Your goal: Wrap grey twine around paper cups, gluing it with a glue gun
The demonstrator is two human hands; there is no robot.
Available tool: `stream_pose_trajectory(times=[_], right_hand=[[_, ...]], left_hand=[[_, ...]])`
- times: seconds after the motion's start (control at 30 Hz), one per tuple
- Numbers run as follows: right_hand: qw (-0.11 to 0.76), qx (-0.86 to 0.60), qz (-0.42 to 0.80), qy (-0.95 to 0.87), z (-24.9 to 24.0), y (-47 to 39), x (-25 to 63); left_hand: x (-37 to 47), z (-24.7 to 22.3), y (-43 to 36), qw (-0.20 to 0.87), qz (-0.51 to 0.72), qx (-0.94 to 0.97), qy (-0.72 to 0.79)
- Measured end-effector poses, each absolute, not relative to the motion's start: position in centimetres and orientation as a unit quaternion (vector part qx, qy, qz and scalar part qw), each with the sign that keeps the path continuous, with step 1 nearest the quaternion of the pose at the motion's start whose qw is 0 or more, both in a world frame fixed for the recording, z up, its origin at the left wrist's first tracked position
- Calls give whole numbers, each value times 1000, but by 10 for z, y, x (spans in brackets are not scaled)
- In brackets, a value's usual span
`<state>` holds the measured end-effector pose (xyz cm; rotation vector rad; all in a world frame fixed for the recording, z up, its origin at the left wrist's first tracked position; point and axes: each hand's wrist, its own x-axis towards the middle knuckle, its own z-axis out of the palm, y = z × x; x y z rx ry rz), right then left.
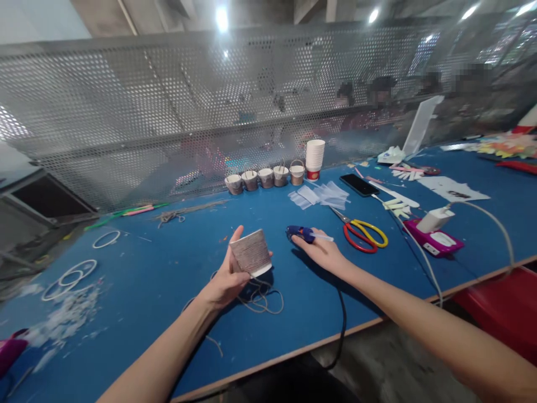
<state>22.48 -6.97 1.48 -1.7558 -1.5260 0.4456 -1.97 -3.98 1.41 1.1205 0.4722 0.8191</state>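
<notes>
My left hand is closed around a paper cup wound with grey-brown cord and tilted on its side. Loose cord trails from the cup in loops over the blue table. To the right, my right hand grips a dark blue glue gun, its nozzle pointing left towards the cup but apart from it. A translucent glue stick juts from its back. Beyond that hand lie scissors with one red and one yellow handle.
Several small cord-wrapped buckets line the back beside stacked paper cups. Clear plastic strips, a phone and a purple power strip lie right. White rings and scraps lie left. A black cable hangs over the front edge.
</notes>
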Motion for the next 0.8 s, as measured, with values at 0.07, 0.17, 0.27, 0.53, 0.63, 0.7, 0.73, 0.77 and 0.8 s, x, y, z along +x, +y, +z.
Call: stream_pose_trajectory(times=[0.07,0.17,0.27,0.53,0.63,0.7,0.73,0.77,0.8], right_hand=[[364,-694,171,-597,7,-66,226],[358,-695,172,-600,3,-72,231],[372,-704,166,-582,4,-93,239],[582,-588,296,-478,18,-161,205],[620,-506,419,-430,16,-155,170],[639,-456,492,-376,12,-146,152],[643,-432,526,-351,10,-143,145],[644,-411,554,-330,9,-140,140],[643,-395,577,-314,8,-138,137]], left_hand=[[-18,12,-38,742,379,509,217],[-16,10,-37,733,393,507,226],[-14,12,-39,713,403,514,257],[-4,22,-59,642,399,582,300],[-1,24,-67,611,394,610,316],[-1,24,-69,584,402,626,323],[0,24,-70,572,407,633,326],[0,24,-70,562,409,639,329],[0,25,-70,556,409,644,331]])
